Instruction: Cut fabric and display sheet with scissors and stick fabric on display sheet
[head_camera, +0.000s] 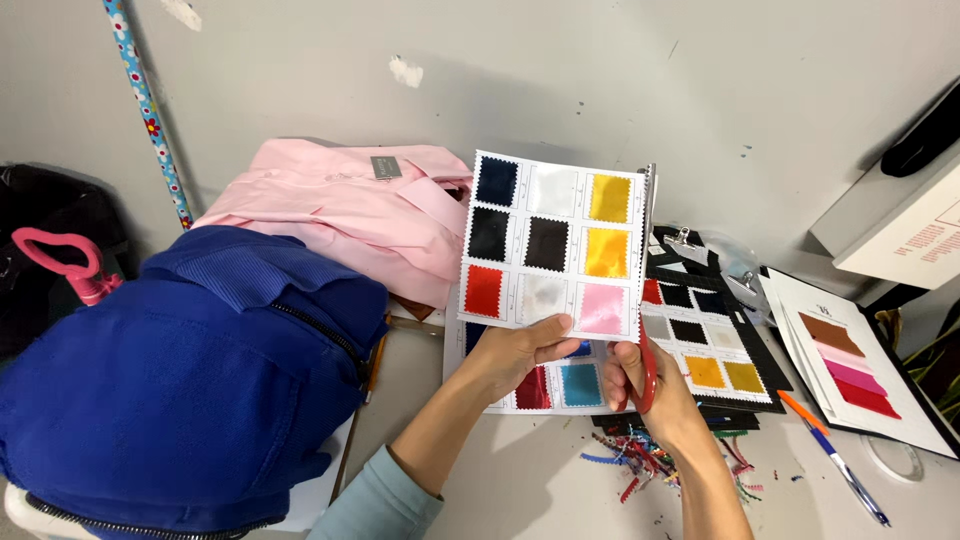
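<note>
- Left hand (520, 350): pinching the swatch sheet (555, 245) at its bottom edge, thumb across the front face, fingers behind. Sheet stands nearly upright, rising straight up from the fingertips.
- Sheet: white card, three-by-three grid of pinked fabric squares: navy, white, yellow on top; black, black, yellow in the middle; red, white, pink nearest the thumb.
- Right hand (650, 385): closed through the red handles of the scissors (648, 270). Blades run straight up from the knuckles along the sheet's right edge.
- Key relation: blade line and the sheet's long axis both near vertical, parallel, touching or just beside each other at that right edge. Can't tell whether the blades are parted or closed on the card.
- Right hand is the one at the cut edge; left only supports from below.
- Behind the left fingers: another swatch card (560, 385) flat on the table, red and teal squares showing.
- Just below the right wrist: pile of coloured fabric trimmings (650, 462).
- Right of the right hand: black swatch card (705, 345), then a blue pen (850, 482).
- Well left of the left hand: blue bag (190, 380), folded pink shirt (350, 215) behind it.
</note>
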